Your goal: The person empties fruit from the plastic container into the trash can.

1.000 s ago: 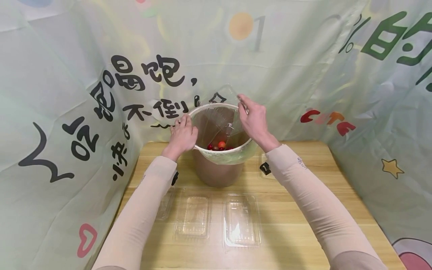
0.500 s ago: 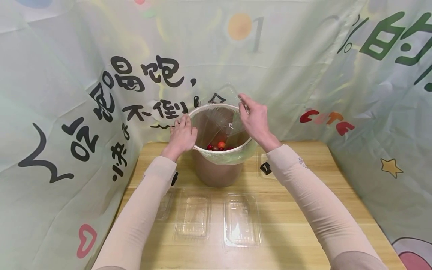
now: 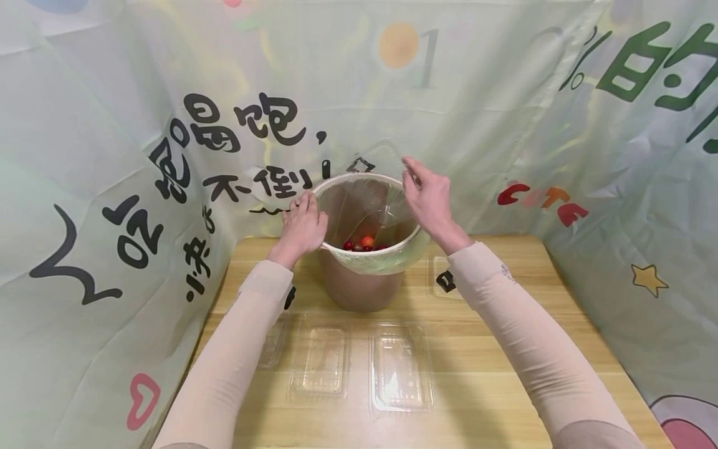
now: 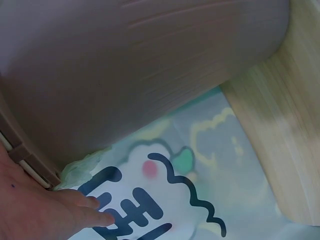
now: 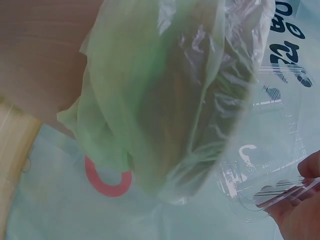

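My left hand (image 3: 305, 227) rests on the left rim of a brown bin (image 3: 364, 290) lined with a thin greenish plastic bag (image 3: 387, 262). In the left wrist view, its fingers (image 4: 95, 212) extend past the rim along the bin's outside. My right hand (image 3: 429, 196) pinches the edge of a clear plastic box (image 5: 267, 145) between thumb and fingers. The box is tilted over the bin's far right side, its lower part reaching inside the mouth. Several small round red fruits and an orange-red one (image 3: 367, 241) lie in the bag at the bottom.
Clear plastic boxes (image 3: 402, 368) lie on the wooden table (image 3: 477, 399) in front of the bin, another (image 3: 321, 362) beside it and one partly behind the left sleeve. A clear container with a black mark (image 3: 445, 280) sits right of the bin. Printed cloth (image 3: 477, 125) walls the table.
My right hand has shifted slightly right with the clear plastic box, still tilted over the bin. The left hand stays on the rim, and the fruits in the bag lie as before.
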A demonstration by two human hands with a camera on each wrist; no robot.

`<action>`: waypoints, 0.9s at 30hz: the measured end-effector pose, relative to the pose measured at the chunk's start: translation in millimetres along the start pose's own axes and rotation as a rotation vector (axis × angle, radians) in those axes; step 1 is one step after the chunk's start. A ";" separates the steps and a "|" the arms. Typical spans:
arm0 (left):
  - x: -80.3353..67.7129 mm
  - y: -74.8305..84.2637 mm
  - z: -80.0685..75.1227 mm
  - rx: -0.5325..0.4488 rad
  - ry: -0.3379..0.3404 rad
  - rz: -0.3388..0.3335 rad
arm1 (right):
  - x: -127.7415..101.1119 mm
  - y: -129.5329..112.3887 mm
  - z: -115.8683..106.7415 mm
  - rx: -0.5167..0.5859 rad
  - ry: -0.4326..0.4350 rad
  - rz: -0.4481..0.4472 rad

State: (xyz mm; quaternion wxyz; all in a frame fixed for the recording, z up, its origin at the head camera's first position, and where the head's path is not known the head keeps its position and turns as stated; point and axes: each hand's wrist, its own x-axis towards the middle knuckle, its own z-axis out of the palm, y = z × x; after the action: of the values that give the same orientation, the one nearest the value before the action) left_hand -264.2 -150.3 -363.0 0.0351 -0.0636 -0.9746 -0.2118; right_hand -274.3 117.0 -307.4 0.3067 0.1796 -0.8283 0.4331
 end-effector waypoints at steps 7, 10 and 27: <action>0.0 -1.1 1.1 0.002 -0.005 -0.004 | 0.3 2.6 -6.1 -0.019 0.041 0.069; -0.1 -1.0 1.2 -0.001 -0.003 -0.003 | -0.1 5.1 -9.8 -0.013 0.047 0.101; -1.4 0.8 -0.6 -0.012 -0.006 -0.004 | -4.4 20.2 -47.1 0.011 0.143 0.259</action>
State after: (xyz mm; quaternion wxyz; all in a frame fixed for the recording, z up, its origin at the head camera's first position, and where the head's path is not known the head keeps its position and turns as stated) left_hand -262.7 -150.0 -362.2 0.0315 -0.0623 -0.9735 -0.2176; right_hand -265.8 167.4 -302.0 0.3055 0.0418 -0.8182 0.4853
